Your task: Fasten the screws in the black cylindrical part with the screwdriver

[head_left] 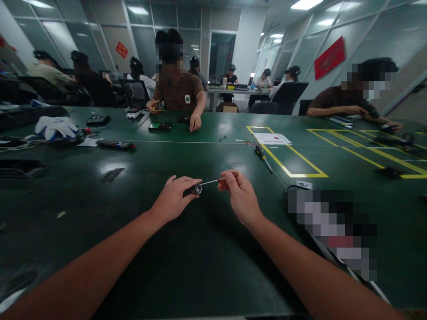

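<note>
My left hand [176, 198] is closed around a short dark cylinder [191, 190] whose silvery round end faces right. Most of its body is hidden by my fingers. My right hand [240, 195] pinches a thin metal-shafted tool [210, 182] by its reddish end. The shaft points left, and its tip meets the cylinder's silvery end; I cannot tell whether it goes inside. Both hands are held above the green table [140, 253]. Beyond my right hand lies a yellow-and-black screwdriver [263, 156].
A white-and-blue glove [56, 128] and a dark pen-shaped tool [116, 145] lie left. Yellow tape [305, 174] and a paper sheet [271, 138] are ahead right. A dark-edged, blurred-out object [328, 231] lies by my right forearm. Co-workers [180, 89] sit across the table.
</note>
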`<move>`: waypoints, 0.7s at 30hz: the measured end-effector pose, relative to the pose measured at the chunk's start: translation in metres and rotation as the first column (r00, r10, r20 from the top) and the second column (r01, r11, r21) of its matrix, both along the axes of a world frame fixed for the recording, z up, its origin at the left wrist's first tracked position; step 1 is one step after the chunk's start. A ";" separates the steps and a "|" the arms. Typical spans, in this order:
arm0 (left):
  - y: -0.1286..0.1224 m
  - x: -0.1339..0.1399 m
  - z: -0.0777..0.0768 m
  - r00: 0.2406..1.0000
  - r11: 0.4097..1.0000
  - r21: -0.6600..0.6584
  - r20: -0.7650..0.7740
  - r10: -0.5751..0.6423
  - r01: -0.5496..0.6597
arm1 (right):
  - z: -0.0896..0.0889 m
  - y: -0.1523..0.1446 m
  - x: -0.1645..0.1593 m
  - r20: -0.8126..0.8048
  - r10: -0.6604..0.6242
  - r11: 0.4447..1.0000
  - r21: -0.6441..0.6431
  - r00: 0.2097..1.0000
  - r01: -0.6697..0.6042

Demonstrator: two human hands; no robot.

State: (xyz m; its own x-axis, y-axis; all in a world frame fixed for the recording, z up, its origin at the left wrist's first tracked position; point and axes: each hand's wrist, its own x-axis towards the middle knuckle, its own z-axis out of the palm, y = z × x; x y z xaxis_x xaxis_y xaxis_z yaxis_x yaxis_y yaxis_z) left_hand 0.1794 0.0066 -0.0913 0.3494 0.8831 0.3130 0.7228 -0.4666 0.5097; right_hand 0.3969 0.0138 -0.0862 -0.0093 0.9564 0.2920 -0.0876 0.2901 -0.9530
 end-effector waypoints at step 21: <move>0.000 -0.001 -0.002 0.999 0.999 0.018 -0.038 0.036 -0.035 | 0.010 -0.014 0.005 0.370 -0.069 0.982 0.187 0.926 -0.001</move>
